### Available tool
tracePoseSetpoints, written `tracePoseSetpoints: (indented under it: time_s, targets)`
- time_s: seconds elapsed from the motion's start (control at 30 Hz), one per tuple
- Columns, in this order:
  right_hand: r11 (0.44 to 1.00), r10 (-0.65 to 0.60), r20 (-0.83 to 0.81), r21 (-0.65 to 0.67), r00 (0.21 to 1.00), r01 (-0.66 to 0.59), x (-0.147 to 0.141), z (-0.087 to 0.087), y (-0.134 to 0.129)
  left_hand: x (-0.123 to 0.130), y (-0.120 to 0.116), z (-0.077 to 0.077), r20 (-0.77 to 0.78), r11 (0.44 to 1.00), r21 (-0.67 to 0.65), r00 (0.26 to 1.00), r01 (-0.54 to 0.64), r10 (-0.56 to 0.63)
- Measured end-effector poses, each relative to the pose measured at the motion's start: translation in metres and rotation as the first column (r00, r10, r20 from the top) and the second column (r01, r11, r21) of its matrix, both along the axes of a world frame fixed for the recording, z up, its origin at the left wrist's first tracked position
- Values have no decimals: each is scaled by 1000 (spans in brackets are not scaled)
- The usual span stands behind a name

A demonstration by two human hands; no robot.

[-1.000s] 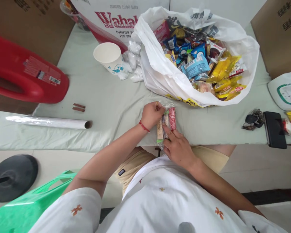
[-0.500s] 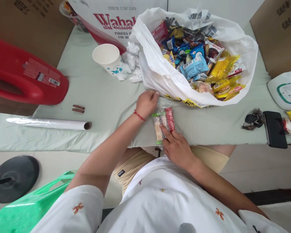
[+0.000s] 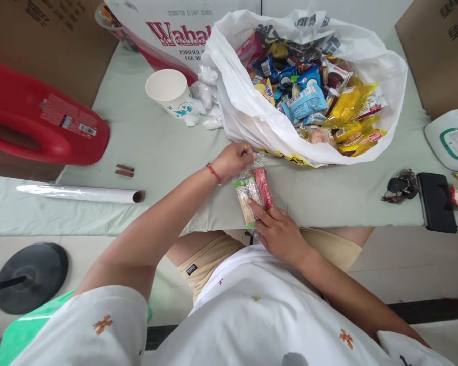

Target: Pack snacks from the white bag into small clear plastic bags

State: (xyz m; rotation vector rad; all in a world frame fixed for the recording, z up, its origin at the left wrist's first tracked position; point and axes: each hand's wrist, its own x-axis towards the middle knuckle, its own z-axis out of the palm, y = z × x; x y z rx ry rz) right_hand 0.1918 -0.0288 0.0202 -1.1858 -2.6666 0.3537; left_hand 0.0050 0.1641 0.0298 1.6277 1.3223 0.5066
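Observation:
Several wrapped snack bars lie side by side in clear plastic film at the table's near edge: a pale bar with green ends (image 3: pixel 243 199), a red bar (image 3: pixel 263 188) and another between them. My left hand (image 3: pixel 234 161), with a red string on its wrist, pinches the far end of the clear plastic (image 3: pixel 258 160). From the near side my right hand (image 3: pixel 284 235) presses down on the bars, its fingers stretched out over them. The film's near end is partly hidden under that hand.
Beyond my hands a white plastic bag (image 3: pixel 248 119) brims with small packaged snacks. To its left are a paper cup (image 3: pixel 168 94) and crumpled clear plastic bundles (image 3: pixel 208 96). A film roll (image 3: pixel 80 193) lies left; keys (image 3: pixel 400 186) and a phone (image 3: pixel 437 202) lie right.
My left hand has shifted slightly right at the plastic's far end. The bars have tilted a little, their far ends leaning left. My right hand stays pressed on them.

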Motion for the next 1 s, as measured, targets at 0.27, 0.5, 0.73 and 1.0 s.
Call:
tracePoseSetpoints:
  time_s: [0.27, 0.5, 0.73, 1.0]
  targets:
    - [998, 54, 4, 19, 999, -54, 1, -1, 8, -40, -5, -15, -111, 932, 282, 958, -226, 266]
    - [999, 34, -27, 23, 999, -34, -1, -4, 7, -53, 5, 7, -86, 996, -90, 996, -18, 10]
    - [999, 34, -6, 20, 999, -34, -1, -1, 8, -45, -5, 18, -223, 983, 77, 964, 166, -146]
    - [1000, 23, -6, -4, 1000, -23, -4, -3, 10, -7, -97, 11, -529, 707, 559, 843, 433, -97]
